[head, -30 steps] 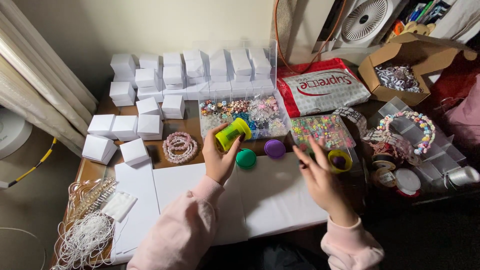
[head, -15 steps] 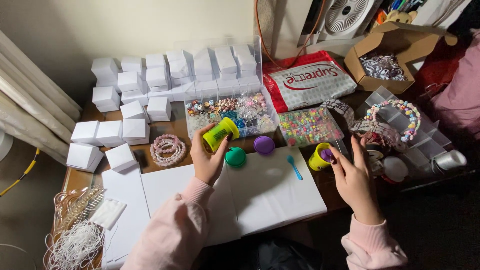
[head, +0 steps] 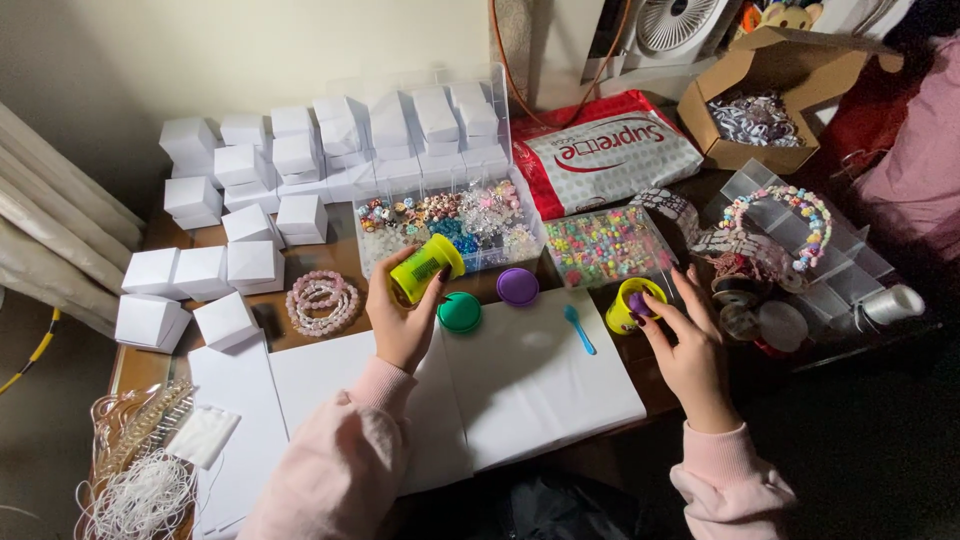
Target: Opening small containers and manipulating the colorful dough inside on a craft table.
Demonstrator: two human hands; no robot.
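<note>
Left hand (head: 405, 320) clenched around yellow tub (head: 425, 268) — long axis tilted, open end up and right. Right hand (head: 685, 345) fingers on second yellow tub (head: 630, 305), far right of white sheet (head: 540, 380); grasp firmness unclear. Purple lid (head: 517, 286) and green lid (head: 459, 312) between — nearer left hand.

The left hand (head: 402, 318) is raised, palm turned inward, fingers (head: 385, 290) curled closed in a grip. The right hand (head: 688, 345) reaches forward, fingers (head: 660, 312) spread and slightly bent (tips pinching lightly). Both forearms wear pink sleeves.
</note>
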